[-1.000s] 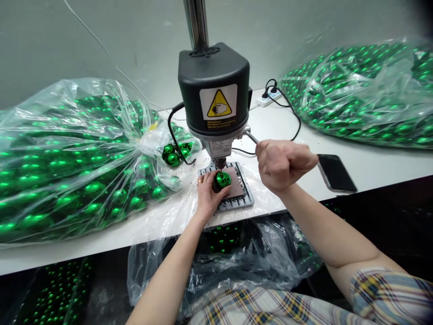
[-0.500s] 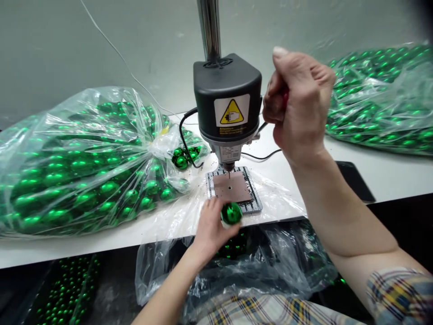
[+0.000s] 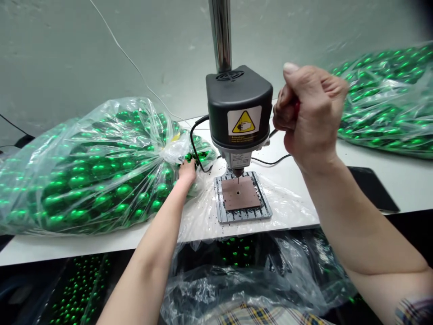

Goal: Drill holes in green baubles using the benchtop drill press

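Our right hand (image 3: 311,115) clasps the lever (image 3: 273,132); our left hand (image 3: 187,170), its grip unclear, meets green balls (image 3: 202,155) beyond the counter's (image 3: 101,246) front edge.

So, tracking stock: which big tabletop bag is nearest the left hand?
The bag left of the drill press, yellow at its neck; the other bag lies right.

One view: a head-worn camera above the near side of the table (image 3: 406,180), facing forward and down. The drill (image 3: 237,99) stands mid-field at close range; the right hand (image 3: 313,115) is nearer the lens than the left hand (image 3: 187,171). Coverage runs from wall (image 3: 162,36) to shirt (image 3: 262,317).
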`<action>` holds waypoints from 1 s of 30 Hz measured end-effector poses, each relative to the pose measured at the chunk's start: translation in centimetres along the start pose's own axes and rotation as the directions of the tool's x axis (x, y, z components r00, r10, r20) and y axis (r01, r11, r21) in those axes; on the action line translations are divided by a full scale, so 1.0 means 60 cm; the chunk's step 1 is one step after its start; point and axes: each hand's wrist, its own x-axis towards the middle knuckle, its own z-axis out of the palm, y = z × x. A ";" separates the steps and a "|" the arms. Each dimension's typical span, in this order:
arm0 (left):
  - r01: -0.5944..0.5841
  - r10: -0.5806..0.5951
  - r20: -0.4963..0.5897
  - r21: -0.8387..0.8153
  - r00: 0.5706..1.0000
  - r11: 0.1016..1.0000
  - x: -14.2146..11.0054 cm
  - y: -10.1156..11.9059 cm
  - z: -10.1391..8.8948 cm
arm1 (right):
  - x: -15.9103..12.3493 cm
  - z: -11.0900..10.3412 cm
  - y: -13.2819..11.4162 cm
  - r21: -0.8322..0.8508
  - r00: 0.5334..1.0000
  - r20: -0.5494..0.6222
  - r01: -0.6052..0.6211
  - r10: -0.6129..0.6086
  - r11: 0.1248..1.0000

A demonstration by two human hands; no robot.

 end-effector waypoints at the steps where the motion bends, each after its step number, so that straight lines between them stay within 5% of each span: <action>1: -0.001 0.001 0.001 -0.004 1.000 1.000 0.002 -0.006 0.000 | 0.001 -0.001 0.001 -0.010 1.000 0.000 0.005 -0.005 1.000; 3: -0.008 0.005 -0.025 -0.102 1.000 0.995 -0.009 -0.022 -0.007 | 0.001 -0.002 0.001 -0.035 1.000 0.013 0.008 -0.008 0.999; 5: -0.017 -0.002 -0.044 -0.415 0.999 0.909 -0.037 -0.037 -0.024 | 0.002 -0.003 0.000 -0.049 0.999 0.036 0.003 -0.001 0.999; 7: 0.006 0.002 0.009 -0.777 1.000 0.630 -0.078 -0.047 -0.045 | 0.002 -0.004 -0.001 -0.038 0.999 0.047 -0.002 0.004 0.999; 9: 0.092 0.056 0.117 -0.937 0.992 0.337 -0.126 -0.049 -0.062 | 0.001 -0.004 -0.001 -0.008 0.999 0.038 0.010 -0.010 1.000; 11: 0.184 0.121 0.210 -0.964 0.970 0.191 -0.172 -0.042 -0.068 | 0.001 -0.004 0.001 0.021 0.999 0.019 0.033 -0.033 0.999; 13: 0.240 0.167 0.263 -0.960 0.950 0.142 -0.209 -0.029 -0.060 | 0.002 -0.004 0.003 0.021 0.999 0.012 0.043 -0.044 0.999; 17: 0.231 0.119 0.252 -0.959 0.960 0.165 -0.248 0.000 -0.005 | 0.005 -0.007 0.007 -0.043 0.999 0.039 0.018 -0.016 0.999; 22: 0.108 0.131 0.150 -0.952 0.980 0.285 -0.248 0.028 0.066 | 0.008 -0.009 0.004 -0.039 0.998 0.056 -0.011 0.013 0.999; 30: -0.052 0.227 0.094 -0.827 0.969 0.560 -0.234 0.054 0.096 | 0.004 -0.002 -0.006 -0.053 0.999 0.047 -0.007 0.009 0.999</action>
